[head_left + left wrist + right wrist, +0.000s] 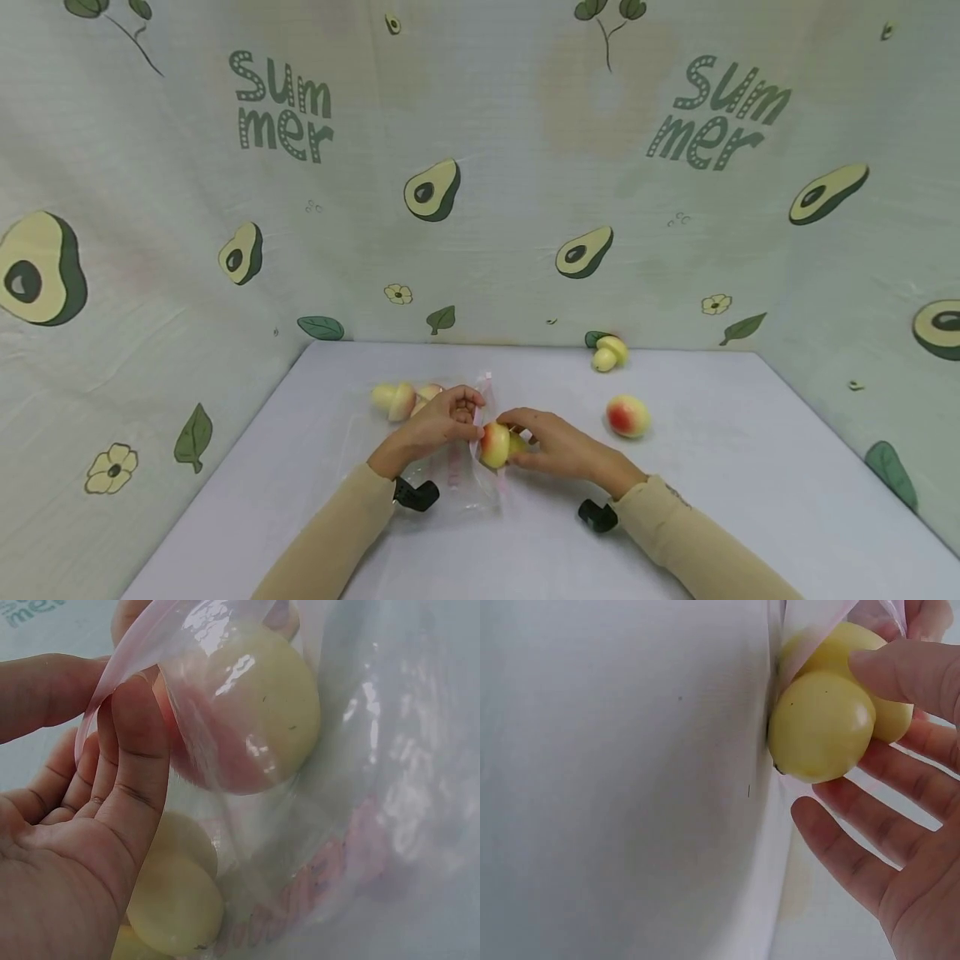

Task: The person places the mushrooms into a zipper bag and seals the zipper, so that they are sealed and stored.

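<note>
My left hand [447,417] pinches the pink-edged opening of a clear zip bag [420,817] between thumb and fingers. At that opening, my right hand [558,448] holds a yellow and red toy mushroom [495,446], its rounded cap partly inside the bag. In the right wrist view, the thumb and fingers lie about the mushroom's yellow stem [823,727], which points out of the bag. Behind my left hand, paler toy mushrooms [393,400] lie inside the bag, partly hidden by the hand and plastic.
Toward the right on the white table [712,467] lies another toy mushroom [628,416], its reddish cap showing. Farther back, a yellow toy mushroom [611,354] lies near the rear edge. A printed cloth [495,108] hangs behind and at both sides.
</note>
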Tool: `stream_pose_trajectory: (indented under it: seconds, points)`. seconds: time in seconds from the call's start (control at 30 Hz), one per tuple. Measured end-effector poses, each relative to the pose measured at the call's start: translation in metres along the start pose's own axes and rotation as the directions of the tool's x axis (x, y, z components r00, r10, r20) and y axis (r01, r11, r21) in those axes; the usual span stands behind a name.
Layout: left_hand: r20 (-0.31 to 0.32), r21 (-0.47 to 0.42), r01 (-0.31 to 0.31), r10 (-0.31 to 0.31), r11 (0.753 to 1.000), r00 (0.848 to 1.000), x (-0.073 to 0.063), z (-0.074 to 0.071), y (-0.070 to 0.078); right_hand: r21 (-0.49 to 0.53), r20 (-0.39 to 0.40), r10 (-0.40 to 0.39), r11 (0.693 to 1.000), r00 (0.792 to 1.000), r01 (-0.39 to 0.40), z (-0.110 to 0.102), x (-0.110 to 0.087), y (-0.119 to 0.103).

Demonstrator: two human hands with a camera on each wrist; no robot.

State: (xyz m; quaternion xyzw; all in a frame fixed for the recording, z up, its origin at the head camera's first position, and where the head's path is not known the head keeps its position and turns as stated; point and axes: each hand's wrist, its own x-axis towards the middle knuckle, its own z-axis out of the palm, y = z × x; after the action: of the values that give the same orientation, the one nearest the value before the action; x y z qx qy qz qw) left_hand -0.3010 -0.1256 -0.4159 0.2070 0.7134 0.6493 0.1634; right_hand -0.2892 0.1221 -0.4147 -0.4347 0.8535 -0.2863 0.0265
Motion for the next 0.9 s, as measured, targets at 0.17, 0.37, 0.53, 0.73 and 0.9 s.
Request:
stream_pose_trajectory:
  seconds: [0.17,0.37,0.53,0.73,0.9]
  points:
    - [0.007,-0.001,0.002,-0.002,1.000,1.000,-0.0003,-0.0007,0.0001,-0.024,0.002,-0.027,0.999,1.000,0.027,0.0017,-0.0009,0.0009]
    - [0.008,-0.008,-0.014,0.014,1.000,1.000,-0.0004,-0.0003,0.0008,-0.009,0.012,-0.057,0.998,0.998,0.057,0.0045,0.0009,0.0013]
    - [-0.001,-0.017,-0.018,0.018,1.000,1.000,-0.0009,0.0000,0.0019,0.030,-0.006,-0.054,0.998,0.998,0.055,0.0058,0.0034,0.0014]
    - [-0.003,-0.012,-0.024,0.024,1.000,1.000,-0.0015,-0.0005,0.0033,0.021,-0.021,-0.037,0.999,0.999,0.038,0.0061,0.0036,0.0027]
    - [-0.013,-0.013,-0.033,0.032,0.999,0.999,-0.0021,-0.0005,0.0047,-0.012,-0.018,-0.077,0.997,0.997,0.076,0.0060,0.0034,0.0035]
